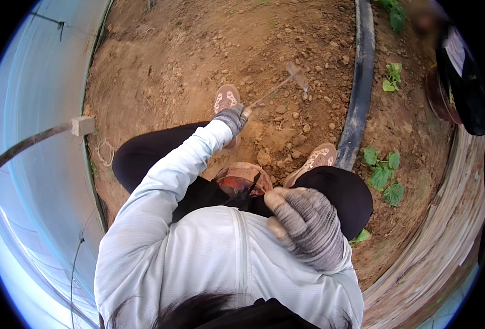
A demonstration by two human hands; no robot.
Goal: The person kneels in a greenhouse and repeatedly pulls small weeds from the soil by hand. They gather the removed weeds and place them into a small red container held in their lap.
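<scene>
My left hand (235, 117), in a grey striped glove with bare fingertips, grips the handle of a small hand hoe (273, 89). The hoe's metal head (298, 76) is slightly blurred over loose, cloddy soil (296, 123) between my feet and a black hose. My right hand (308, 226), gloved alike, is bent in front of my chest above my right thigh. Its palm is hidden, and nothing shows between its fingers. Below me, between my legs, is a round reddish object (244, 179), partly covered by dark cloth.
A flat black irrigation hose (361, 82) runs along the soil at right. Beyond it grow young leafy plants (384, 174) and a smaller seedling (392, 77). Plastic greenhouse sheeting (49, 90) stands at left beside a curved pole (28, 146). Another person (460, 82) is at upper right.
</scene>
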